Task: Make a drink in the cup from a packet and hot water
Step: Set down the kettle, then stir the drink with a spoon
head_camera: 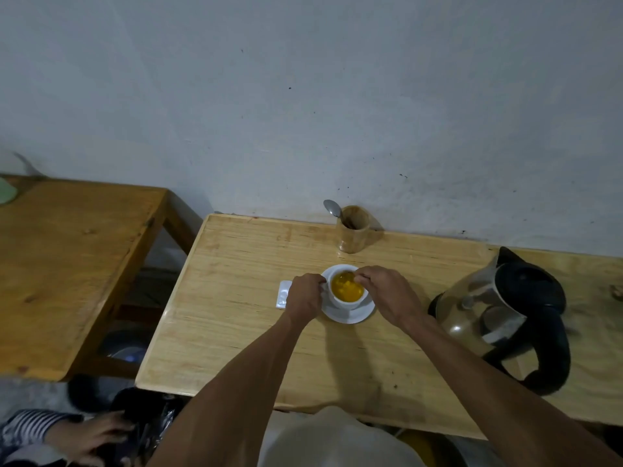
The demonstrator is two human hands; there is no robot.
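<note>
A white cup (pixel 347 304) full of orange-yellow liquid stands on a white saucer (pixel 350 319) in the middle of the light wooden table (pixel 236 332). My left hand (pixel 303 296) is closed around the cup's handle on its left side. My right hand (pixel 387 291) hovers at the cup's far right rim with its fingertips pinched together; I cannot make out anything between them. A paler lump floats in the liquid. A white packet (pixel 283 294) lies flat on the table just left of the saucer, partly under my left hand.
A glass and black electric kettle (pixel 499 311) stands on the right. By the wall, a wooden holder (pixel 352 230) carries a metal spoon (pixel 332 207). A darker wooden table (pixel 67 264) sits to the left. Another person's hand (pixel 91 433) shows at the bottom left.
</note>
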